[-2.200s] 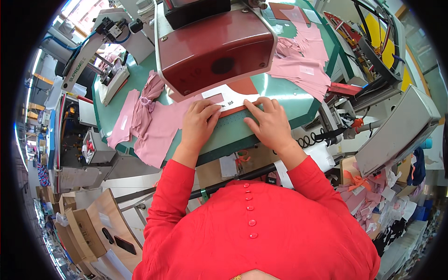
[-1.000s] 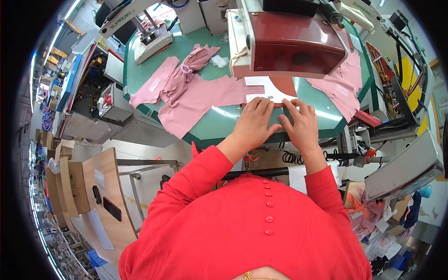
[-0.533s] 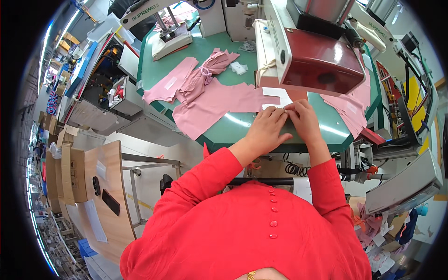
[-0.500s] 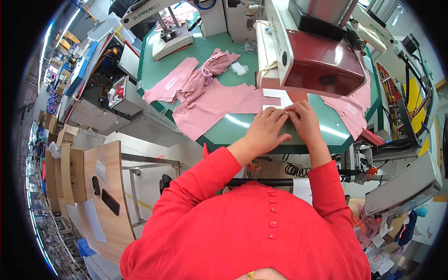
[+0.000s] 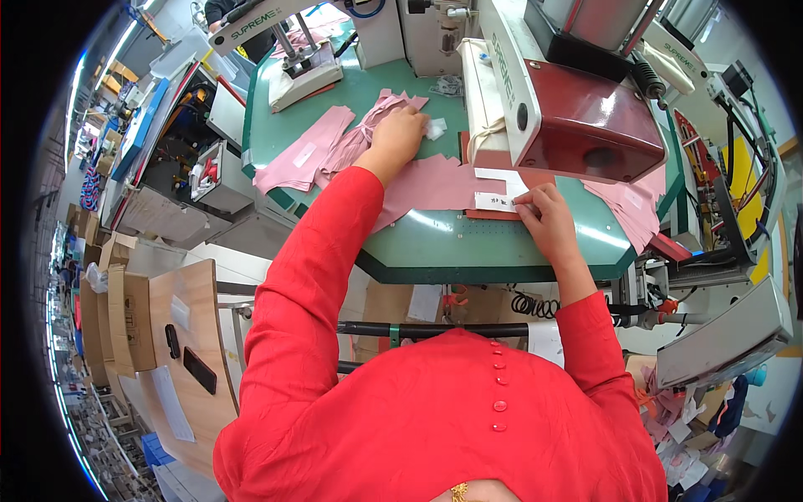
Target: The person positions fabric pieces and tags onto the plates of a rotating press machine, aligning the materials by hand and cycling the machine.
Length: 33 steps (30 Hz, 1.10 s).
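Currently, the right hand [image 5: 548, 219] is held at the right edge of a white card [image 5: 492, 202], with thumb and forefinger brought close together there; whether the card is pinched or merely pressed cannot be told. Farther left, the left hand [image 5: 396, 139] is laid over the gathered pink bundle [image 5: 341, 156], its fingers bent downward and largely hidden, so it cannot be told whether any cloth is clamped between them.

Between the hands, a pink panel [image 5: 431, 189] is spread flat on the green table [image 5: 452, 255], its right end showing in the card's notch, which is open to the left. Below the card, the near edge of a reddish-brown pad [image 5: 489, 215] is left exposed. To the far right of the card, a red press head [image 5: 598, 117] is mounted, and beyond the right hand a pink pile [image 5: 636, 213] is fanned out.

With only one hand placed at the card, its left side is left unsupported and could be swung askew by a slight push of the fingertips. The panel could be tugged out of line if cloth beside it were dragged by the left hand, since the two lie close together. Fingers could also be endangered, were the press head to be brought over the card too soon.
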### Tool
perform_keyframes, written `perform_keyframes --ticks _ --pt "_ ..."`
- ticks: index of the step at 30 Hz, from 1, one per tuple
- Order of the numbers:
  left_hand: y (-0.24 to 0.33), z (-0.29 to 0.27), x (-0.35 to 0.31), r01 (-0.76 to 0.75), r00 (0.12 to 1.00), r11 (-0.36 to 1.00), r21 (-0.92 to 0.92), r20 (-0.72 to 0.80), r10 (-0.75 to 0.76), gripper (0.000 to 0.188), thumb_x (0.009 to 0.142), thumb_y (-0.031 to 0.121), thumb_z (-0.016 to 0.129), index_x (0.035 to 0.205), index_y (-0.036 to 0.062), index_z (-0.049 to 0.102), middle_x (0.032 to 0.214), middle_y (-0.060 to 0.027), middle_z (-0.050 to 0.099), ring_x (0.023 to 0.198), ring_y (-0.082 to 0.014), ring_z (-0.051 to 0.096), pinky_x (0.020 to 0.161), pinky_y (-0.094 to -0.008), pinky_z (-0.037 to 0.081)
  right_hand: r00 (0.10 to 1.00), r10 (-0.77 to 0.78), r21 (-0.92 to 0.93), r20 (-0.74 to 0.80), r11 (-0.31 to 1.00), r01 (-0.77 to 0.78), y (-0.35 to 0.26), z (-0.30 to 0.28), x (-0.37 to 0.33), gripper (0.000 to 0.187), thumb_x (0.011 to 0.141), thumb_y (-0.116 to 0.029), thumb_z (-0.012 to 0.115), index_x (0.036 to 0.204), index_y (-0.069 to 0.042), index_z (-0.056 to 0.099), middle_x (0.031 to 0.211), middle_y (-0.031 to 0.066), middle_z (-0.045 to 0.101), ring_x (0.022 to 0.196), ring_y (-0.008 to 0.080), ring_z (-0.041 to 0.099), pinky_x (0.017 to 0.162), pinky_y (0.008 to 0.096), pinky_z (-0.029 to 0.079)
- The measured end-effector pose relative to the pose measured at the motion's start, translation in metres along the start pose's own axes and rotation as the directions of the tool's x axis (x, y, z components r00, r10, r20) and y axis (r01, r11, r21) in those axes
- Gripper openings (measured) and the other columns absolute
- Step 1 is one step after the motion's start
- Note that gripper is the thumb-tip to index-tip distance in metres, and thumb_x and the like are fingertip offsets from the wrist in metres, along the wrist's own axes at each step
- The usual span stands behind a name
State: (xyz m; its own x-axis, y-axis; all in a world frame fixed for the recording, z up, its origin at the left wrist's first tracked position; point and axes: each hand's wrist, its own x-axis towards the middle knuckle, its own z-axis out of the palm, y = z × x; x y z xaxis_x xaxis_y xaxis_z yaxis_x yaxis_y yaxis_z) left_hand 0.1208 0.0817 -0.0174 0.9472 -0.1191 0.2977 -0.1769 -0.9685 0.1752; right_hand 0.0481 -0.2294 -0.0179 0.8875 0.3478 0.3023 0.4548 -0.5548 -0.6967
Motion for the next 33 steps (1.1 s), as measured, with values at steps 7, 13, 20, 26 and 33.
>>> perform_keyframes --ticks 7,13,20,26,33 --pt "0.001 -0.002 0.006 0.045 0.999 0.999 -0.003 0.010 -0.045 0.019 0.085 0.021 0.060 0.099 0.0146 0.072 0.103 -0.0089 0.065 0.100 -0.0279 0.062 0.084 -0.0403 0.051 1.000 0.004 0.011 -0.008 1.000 -0.004 -0.003 0.000 -0.001 0.006 0.081 -0.007 0.068 0.086 -0.004 0.066 0.086 0.0057 0.056 0.071 0.0198 0.057 0.066 0.0311 0.048" --pt "0.008 -0.015 -0.001 0.007 0.990 0.999 0.051 -0.142 0.000 0.017 0.087 0.022 0.059 0.092 0.0106 0.071 0.099 -0.0071 0.066 0.095 -0.0285 0.062 0.081 -0.0396 0.051 1.000 -0.006 -0.026 -0.010 1.000 0.006 -0.001 -0.002 -0.003 0.006 0.081 -0.008 0.068 0.086 -0.004 0.066 0.086 0.0056 0.056 0.074 0.0201 0.057 0.067 0.0318 0.049" --pt "0.076 -0.030 -0.035 -0.194 0.952 0.967 -0.165 -0.271 0.145 0.012 0.080 0.016 0.064 0.088 0.0076 0.063 0.082 -0.0126 0.065 0.072 -0.0343 0.064 0.063 -0.0412 0.052 0.994 -0.105 -0.054 -0.030 0.993 0.103 0.005 0.002 0.001 0.011 0.083 -0.010 0.066 0.092 -0.013 0.071 0.087 0.0064 0.057 0.085 0.0253 0.058 0.073 0.0360 0.049" --pt "0.121 -0.017 -0.051 0.022 1.000 0.824 -0.566 0.022 -0.011 0.013 0.079 0.012 0.066 0.086 0.0028 0.061 0.079 -0.0133 0.063 0.065 -0.0268 0.064 0.060 -0.0341 0.049 0.995 -0.097 -0.093 -0.025 0.991 0.094 0.007 0.002 -0.002 0.015 0.082 -0.010 0.066 0.095 -0.017 0.073 0.089 0.0054 0.057 0.090 0.0246 0.057 0.078 0.0357 0.049" --pt "0.115 0.008 -0.054 -0.226 0.973 0.844 -0.487 -0.163 0.167 0.007 0.079 0.007 0.066 0.085 0.0034 0.064 0.087 -0.0105 0.065 0.082 -0.0257 0.064 0.068 -0.0349 0.051 0.994 -0.097 -0.098 -0.041 0.991 0.092 0.004 0.004 -0.003 0.013 0.083 -0.012 0.066 0.093 -0.016 0.073 0.089 0.0056 0.057 0.091 0.0251 0.057 0.079 0.0365 0.049"
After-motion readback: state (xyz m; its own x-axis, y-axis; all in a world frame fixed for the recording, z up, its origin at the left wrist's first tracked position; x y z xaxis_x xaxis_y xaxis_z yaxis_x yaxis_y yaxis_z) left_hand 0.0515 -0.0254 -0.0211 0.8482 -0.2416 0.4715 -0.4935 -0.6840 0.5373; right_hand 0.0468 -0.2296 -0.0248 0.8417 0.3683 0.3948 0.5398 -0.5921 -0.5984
